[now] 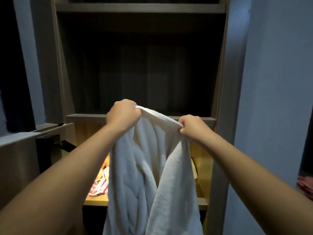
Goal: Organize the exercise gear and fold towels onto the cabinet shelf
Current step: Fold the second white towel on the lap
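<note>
A white towel (pixel 149 167) hangs in loose folds in front of the cabinet. My left hand (pixel 122 114) grips one end of its top edge and my right hand (pixel 193 126) pinches the other end, stretching that edge between them. The towel's lower part runs out of the frame at the bottom. Behind it, a lit wooden shelf (pixel 96 200) holds a pink and white skipping rope (pixel 99 186) on the left and a pale yellow item (pixel 194 170) on the right, both partly hidden by the towel.
A dark cabinet compartment (pixel 138 73) sits above the lit one, with a shelf edge (pixel 84 118) just behind my hands. A cabinet panel with black hardware (pixel 64 144) stands at left. A blue-grey wall (pixel 274 99) is at right, with pink fabric (pixel 304 185) at the far right edge.
</note>
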{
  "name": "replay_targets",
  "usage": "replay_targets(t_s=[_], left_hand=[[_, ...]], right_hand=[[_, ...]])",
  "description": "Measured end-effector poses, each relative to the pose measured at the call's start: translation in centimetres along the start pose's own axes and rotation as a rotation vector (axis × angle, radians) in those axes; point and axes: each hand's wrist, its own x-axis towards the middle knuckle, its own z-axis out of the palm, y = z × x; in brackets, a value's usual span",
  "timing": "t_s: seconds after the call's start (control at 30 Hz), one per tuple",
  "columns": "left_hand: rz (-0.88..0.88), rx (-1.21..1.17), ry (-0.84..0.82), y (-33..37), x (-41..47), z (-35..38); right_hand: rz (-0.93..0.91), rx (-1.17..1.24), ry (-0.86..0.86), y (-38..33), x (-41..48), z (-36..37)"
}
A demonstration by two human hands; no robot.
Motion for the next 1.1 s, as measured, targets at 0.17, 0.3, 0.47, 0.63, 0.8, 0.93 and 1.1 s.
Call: replay_targets(t_s=[0.17,0.3,0.47,0.63,0.8,0.93,1.1], left_hand=[[-0.083,0.052,0.056,-2.3,0.8,-1.1],[-0.08,0.048,-0.006,-3.0,1.0,-0.6],[0.213,-0.066,-0.328,-0.5,-0.4,1.7],[0.318,-0.059,-0.359,1.2,-1.1,3.8],[0.171,-0.131,-0.169,0.6,-0.9,3.8],[0.04,-0.152,0.039,-1.4,-0.2,2.6],[-0.055,-0.101,0.111,-3.3,0.0,2.2]], right_hand=[[0.094,-0.023,-0.044,2.5,-0.1,0.8],[0.082,0.117,0.096,3.0,-0.1,0.9],[-0.107,0.266,0.158,0.3,-0.2,0.9],[-0.224,0.24,0.127,-1.1,-0.5,1.0],[-0.236,0.289,-0.024,0.0,-0.6,0.8],[-0.162,0.282,-0.199,3.1,-1.8,2.3],[0.009,0.143,-0.278,7.7,-2.3,3.6]])
